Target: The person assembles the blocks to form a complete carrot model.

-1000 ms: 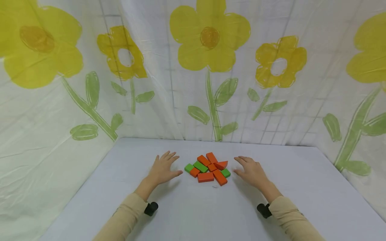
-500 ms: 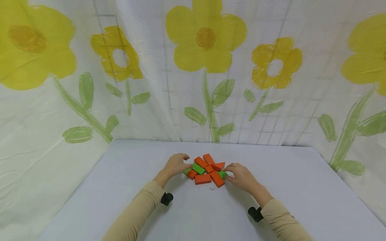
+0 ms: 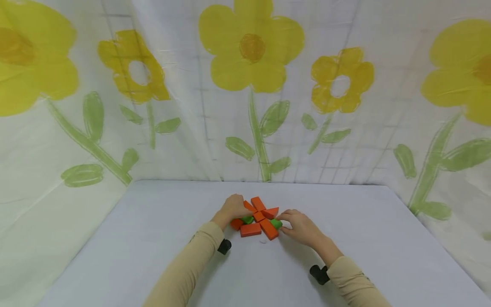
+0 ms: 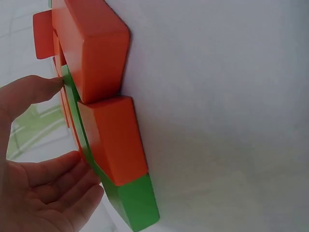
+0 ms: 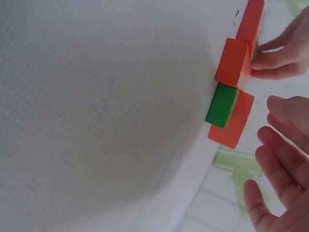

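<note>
A flat cluster of orange and green blocks lies on the white table, with a small orange block [image 3: 259, 216] in its middle. My left hand [image 3: 232, 209] reaches over its left side, hiding part of a green block [image 3: 247, 219]. In the left wrist view the thumb tip is right at that long green block [image 4: 72, 92], and the fingertips sit further along the cluster. My right hand [image 3: 301, 227] is at the right side, with bent fingers and thumb around a green block [image 3: 275, 224]. The right wrist view shows those fingers spread, apart from this green block [image 5: 223, 105].
Orange blocks [image 3: 250, 230] lie in front and behind, one of them a wedge [image 3: 270, 212]. A small dark mark [image 3: 262, 241] shows on the white table [image 3: 245, 273]. A curtain [image 3: 184, 140] with painted yellow flowers hangs behind it. Dark wrist cameras [image 3: 319, 274] sit at the sleeves.
My left hand has come in from the left, over the blocks. The right hand has closed in on the right-hand green block, its fingers now more bent. The head view has shifted slightly.
</note>
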A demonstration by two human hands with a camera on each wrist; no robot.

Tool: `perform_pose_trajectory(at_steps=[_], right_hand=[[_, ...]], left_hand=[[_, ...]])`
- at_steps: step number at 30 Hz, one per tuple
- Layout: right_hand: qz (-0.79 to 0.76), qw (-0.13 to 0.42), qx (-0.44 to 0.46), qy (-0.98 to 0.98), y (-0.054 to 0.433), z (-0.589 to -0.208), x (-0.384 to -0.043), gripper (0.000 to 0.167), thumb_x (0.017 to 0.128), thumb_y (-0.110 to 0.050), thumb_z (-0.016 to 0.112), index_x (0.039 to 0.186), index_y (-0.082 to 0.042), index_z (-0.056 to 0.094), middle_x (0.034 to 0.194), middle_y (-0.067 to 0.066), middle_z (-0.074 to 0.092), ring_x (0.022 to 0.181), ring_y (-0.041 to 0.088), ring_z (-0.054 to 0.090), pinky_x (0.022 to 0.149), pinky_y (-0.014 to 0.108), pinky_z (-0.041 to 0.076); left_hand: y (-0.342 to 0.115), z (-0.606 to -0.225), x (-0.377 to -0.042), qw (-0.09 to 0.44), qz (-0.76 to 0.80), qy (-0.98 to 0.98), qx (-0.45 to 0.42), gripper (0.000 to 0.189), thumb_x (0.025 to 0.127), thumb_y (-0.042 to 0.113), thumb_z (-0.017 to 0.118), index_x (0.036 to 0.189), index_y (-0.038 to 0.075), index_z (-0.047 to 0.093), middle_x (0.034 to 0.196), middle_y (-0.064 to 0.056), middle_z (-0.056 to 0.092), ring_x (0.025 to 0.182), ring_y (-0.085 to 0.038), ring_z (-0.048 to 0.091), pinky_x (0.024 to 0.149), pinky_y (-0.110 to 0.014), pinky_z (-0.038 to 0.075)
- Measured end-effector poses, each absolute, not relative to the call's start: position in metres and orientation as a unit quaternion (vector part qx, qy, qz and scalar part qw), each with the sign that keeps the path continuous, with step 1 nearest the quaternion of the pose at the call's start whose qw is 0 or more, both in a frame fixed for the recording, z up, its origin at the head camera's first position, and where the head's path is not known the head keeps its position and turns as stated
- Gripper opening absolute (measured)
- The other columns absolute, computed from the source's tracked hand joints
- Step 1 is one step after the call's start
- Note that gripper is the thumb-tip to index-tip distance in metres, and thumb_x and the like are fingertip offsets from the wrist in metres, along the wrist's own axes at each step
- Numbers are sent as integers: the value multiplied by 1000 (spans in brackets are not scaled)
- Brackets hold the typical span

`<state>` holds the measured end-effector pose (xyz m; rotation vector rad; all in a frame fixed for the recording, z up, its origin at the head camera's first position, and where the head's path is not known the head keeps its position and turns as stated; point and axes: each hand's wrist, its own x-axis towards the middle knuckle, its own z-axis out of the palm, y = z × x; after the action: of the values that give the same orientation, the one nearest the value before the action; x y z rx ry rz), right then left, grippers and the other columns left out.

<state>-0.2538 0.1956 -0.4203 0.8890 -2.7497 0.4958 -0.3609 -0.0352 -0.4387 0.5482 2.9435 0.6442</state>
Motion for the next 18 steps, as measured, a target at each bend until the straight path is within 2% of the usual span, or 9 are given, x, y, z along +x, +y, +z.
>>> perform_pose_trajectory(at_steps=[5,7,12,18], right_hand=[[167,103,307,-931,195,-418,-254,24,82,-2,73,107,0,70,106,12,67,99,30,62,85,44,51],[169,100,305,-932,195,-418,-254,24,83,-2,73,106,-1,70,106,11,67,99,30,62,85,44,51],[180,84,294,-935,195,-420,-254,22,84,-3,72,105,-1,71,106,11,67,100,30,62,86,44,51],[187,63,281,-939,196,-421,-253,21,85,-3,71,105,0,71,108,13,67,101,31,61,87,45,50]], left_hand=[[-31,-435,-363,67,210,963,156,30,74,26,74,76,2,56,70,-7,48,63,-19,45,58,-30,45],[-28,-420,-354,83,205,965,140,25,74,21,74,75,2,57,70,-6,50,64,-18,46,59,-30,45],[-24,-411,-345,72,193,969,136,26,74,22,74,78,2,57,72,-6,53,65,-16,46,59,-27,45],[-20,-409,-345,85,201,969,117,28,73,22,78,78,3,58,71,-5,53,66,-17,48,61,-27,47]])
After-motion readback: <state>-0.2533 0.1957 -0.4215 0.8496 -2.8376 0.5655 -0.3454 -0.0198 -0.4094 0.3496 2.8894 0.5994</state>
